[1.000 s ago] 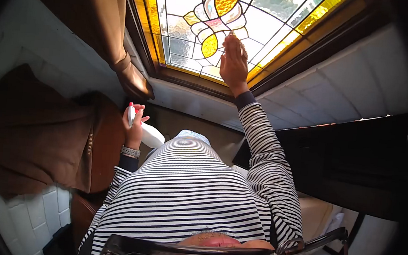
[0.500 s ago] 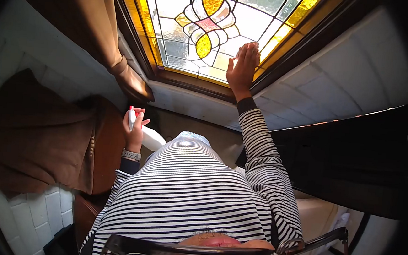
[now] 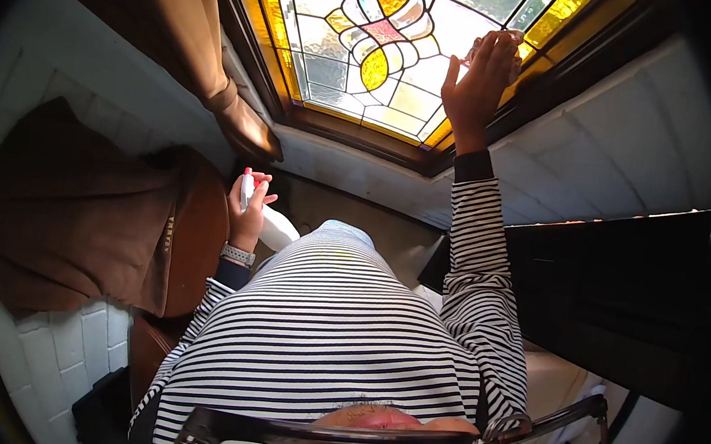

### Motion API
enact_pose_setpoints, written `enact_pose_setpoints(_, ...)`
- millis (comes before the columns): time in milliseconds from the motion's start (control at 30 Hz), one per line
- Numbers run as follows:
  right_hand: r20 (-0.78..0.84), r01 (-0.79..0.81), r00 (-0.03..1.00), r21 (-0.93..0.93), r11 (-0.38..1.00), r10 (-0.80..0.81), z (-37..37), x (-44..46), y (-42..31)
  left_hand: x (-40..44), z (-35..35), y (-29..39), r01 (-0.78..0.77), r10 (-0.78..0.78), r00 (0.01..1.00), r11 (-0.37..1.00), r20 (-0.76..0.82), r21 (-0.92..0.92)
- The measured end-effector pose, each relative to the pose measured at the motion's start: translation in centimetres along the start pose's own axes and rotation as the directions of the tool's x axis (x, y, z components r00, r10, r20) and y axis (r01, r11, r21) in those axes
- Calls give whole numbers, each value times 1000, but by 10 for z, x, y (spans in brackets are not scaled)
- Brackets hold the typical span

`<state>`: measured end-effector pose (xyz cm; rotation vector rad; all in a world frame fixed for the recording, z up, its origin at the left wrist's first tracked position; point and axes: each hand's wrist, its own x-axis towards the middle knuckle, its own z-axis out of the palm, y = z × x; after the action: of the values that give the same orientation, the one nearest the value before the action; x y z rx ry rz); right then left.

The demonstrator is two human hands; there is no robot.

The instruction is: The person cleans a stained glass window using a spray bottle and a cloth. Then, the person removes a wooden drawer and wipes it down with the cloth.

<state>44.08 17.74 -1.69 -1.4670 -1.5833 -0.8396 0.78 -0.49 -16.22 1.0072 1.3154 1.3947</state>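
Observation:
A stained glass window (image 3: 379, 30) with yellow borders and a pink centre piece fills the top of the view. My right hand (image 3: 482, 80) presses against its lower right part, near the yellow border, with a crumpled, see-through-looking cloth or wipe (image 3: 515, 55) under the fingers. At the lower left, my left hand (image 3: 247, 213) is wrapped round a white spray bottle (image 3: 278, 229) with a red nozzle tip, held beside my striped shirt.
A brown curtain (image 3: 174, 32) hangs tied left of the window. Brown cloth (image 3: 80, 217) covers a brown leather chair (image 3: 200, 239) at left. A large black screen-like object (image 3: 609, 292) stands at right, below the white brick wall (image 3: 612, 142).
My right hand has moved right and up across the glass toward the window's right border. My left hand still holds the bottle. The whole view has shifted slightly.

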Motion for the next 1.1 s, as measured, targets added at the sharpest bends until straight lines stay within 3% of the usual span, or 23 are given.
enact_pose_setpoints(167,-6,-12,1000,27,1000,12,-1,-9,0,1,-4,-5,14,-14,1000,1000,-15,-9)
enact_pose_setpoints(333,98,-41,994,-29,999,44,33,-86,-1,5,-8,-6,6,-7,1000,1000,-21,-27)
enact_pose_setpoints(467,126,-84,989,86,993,73,68,-148,2,2,-12,-12,-6,3,1000,997,-29,-83)
enact_pose_setpoints(567,22,1,1000,99,995,-3,67,-119,3,2,-12,-22,-33,36,999,996,36,-84)
enact_pose_setpoints(633,16,58,998,4,998,-58,42,-61,-11,-1,-4,-15,-38,46,998,984,41,-175)
enact_pose_setpoints(700,15,97,995,-97,991,-96,19,-12,-32,-3,-5,-9,-81,83,992,996,99,-22)
enact_pose_setpoints(767,-92,162,981,-102,982,-171,35,-7,-8,-8,4,-13,-176,169,978,983,119,53)
enact_pose_setpoints(833,-86,87,992,-74,994,-93,27,-6,-33,-14,0,9,-141,121,972,986,200,87)
enact_pose_setpoints(900,-22,-2,1000,-120,993,-1,42,-35,-34,-18,0,16,-95,87,980,995,177,38)
enact_pose_setpoints(933,-13,-62,998,-21,998,62,59,-56,-39,-16,-8,19,-73,66,984,997,166,36)
enact_pose_setpoints(1000,34,-38,999,-62,997,40,92,-112,-15,-19,-7,22,-52,45,987,998,157,39)
enact_pose_setpoints(1100,86,-29,996,-103,994,38,92,-127,-27,-18,-13,14,-51,43,989,997,144,50)
